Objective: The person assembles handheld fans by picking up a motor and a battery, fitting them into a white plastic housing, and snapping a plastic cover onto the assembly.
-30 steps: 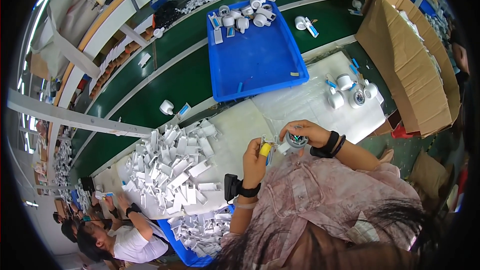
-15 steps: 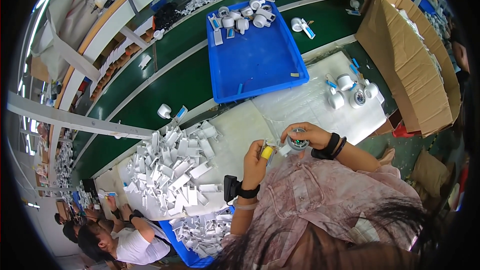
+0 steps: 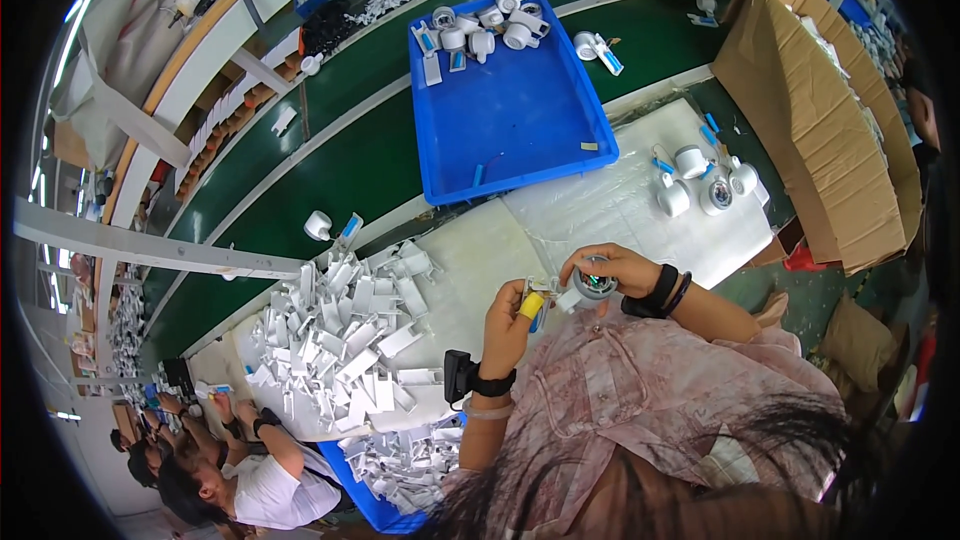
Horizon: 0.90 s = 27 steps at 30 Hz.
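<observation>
My right hand (image 3: 622,273) is closed around a round white-and-grey lamp-like housing (image 3: 597,285), its open face up with a small circuit board inside. Just left of it, my left hand (image 3: 507,328) pinches a small white part with a blue cylinder (image 3: 540,317) beneath it. Something yellow (image 3: 532,305) wraps the left thumb. Between the two hands the parts sit close together; whether they are joined by wires is too small to tell. Several similar round housings (image 3: 690,162) with blue cylinders lie on the white sheet beyond my right hand.
A heap of white plastic brackets (image 3: 350,325) lies left, above a blue bin (image 3: 375,510) of more. Ahead stands a blue tray (image 3: 510,120) with housings at its far end, partly over the green conveyor (image 3: 370,135). A cardboard box (image 3: 800,110) stands right; a person (image 3: 280,485) works at left.
My left hand has tilted slightly, and the blue cylinder now shows under its fingers. Loose housings on the green conveyor have slid a little to the left.
</observation>
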Available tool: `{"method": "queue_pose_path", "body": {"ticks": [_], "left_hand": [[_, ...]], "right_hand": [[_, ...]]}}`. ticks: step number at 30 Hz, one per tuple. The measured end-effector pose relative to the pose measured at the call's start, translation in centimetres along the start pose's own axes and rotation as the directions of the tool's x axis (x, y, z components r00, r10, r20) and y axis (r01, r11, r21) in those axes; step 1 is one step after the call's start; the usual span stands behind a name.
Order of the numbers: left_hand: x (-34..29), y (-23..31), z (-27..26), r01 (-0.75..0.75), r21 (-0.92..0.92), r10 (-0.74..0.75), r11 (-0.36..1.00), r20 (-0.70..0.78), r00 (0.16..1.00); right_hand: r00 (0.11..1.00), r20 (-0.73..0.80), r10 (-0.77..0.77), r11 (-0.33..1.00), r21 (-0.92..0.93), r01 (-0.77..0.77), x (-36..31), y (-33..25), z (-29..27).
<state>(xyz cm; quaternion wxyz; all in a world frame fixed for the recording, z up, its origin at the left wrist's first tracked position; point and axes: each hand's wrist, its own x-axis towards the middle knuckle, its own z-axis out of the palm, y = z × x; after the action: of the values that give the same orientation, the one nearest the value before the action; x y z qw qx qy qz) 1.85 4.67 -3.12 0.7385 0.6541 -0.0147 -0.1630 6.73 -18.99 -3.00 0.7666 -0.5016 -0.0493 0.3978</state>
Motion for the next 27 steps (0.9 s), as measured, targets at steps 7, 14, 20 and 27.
{"method": "queue_pose_path", "body": {"ticks": [7, 14, 20, 27], "left_hand": [[0.3, -0.3, -0.2, 0.003, -0.012, -0.003, 1.000, 0.002, 1.000], [0.9, 0.2, -0.3, 0.013, -0.025, -0.014, 1.000, -0.027, 1.000], [3.0, 0.4, -3.3, 0.026, -0.145, -0.046, 0.989, -0.138, 0.989], [8.1, 2.9, -13.8, -0.148, 0.060, 0.158, 0.987, -0.477, 0.865]], "right_hand": [[1.000, -0.013, 0.008, 1.000, 0.020, -0.008, 0.3, -0.1, -0.1], [1.000, -0.004, 0.015, 1.000, 0.026, -0.015, 0.8, -0.1, -0.5], [0.978, -0.208, 0.027, 0.988, -0.145, -0.058, 2.4, 2.2, -1.4], [0.987, -0.157, 0.033, 0.962, -0.263, -0.074, 3.1, -0.8, -4.7]]}}
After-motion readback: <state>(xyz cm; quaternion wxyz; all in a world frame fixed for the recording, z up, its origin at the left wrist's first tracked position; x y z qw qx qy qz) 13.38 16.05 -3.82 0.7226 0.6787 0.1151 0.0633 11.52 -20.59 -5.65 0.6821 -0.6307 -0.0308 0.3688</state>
